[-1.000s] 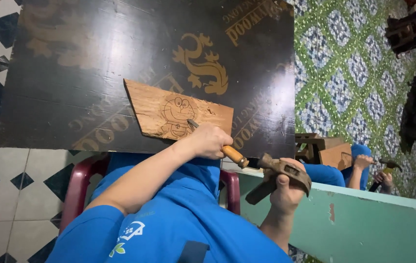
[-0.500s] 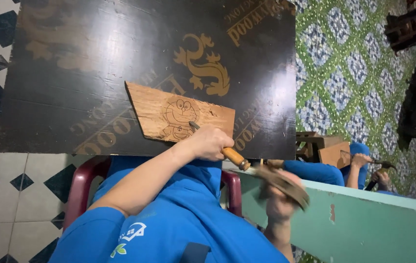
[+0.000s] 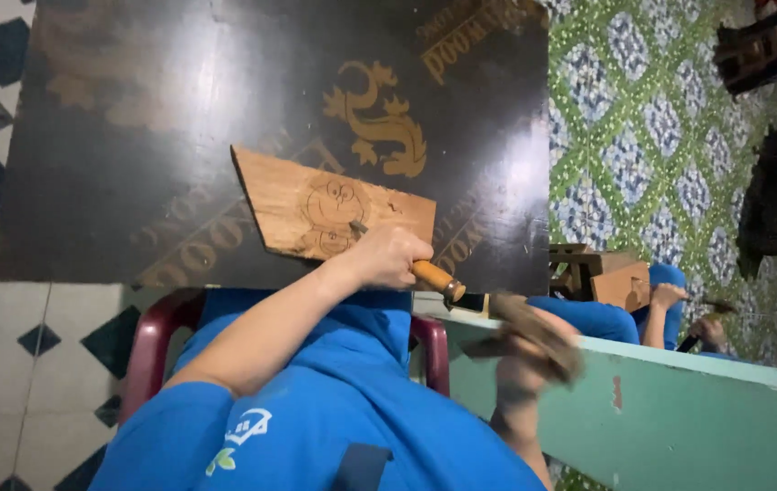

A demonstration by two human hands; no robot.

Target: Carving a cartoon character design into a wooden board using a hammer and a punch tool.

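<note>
The left hand (image 3: 386, 257) is gripping a wooden-handled chisel (image 3: 406, 264), its tip pressing on the light brown wooden plank with a cartoon outline (image 3: 329, 212) — that plank is lying flat on the dark square table (image 3: 179, 109). The right hand (image 3: 525, 359) is closed round a blurry wooden mallet (image 3: 529, 327) right beside the chisel's butt end — touching or not, can't tell.

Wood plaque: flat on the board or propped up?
Flat. The wood plaque lies flush on the dark board, no edge lifted.
</note>
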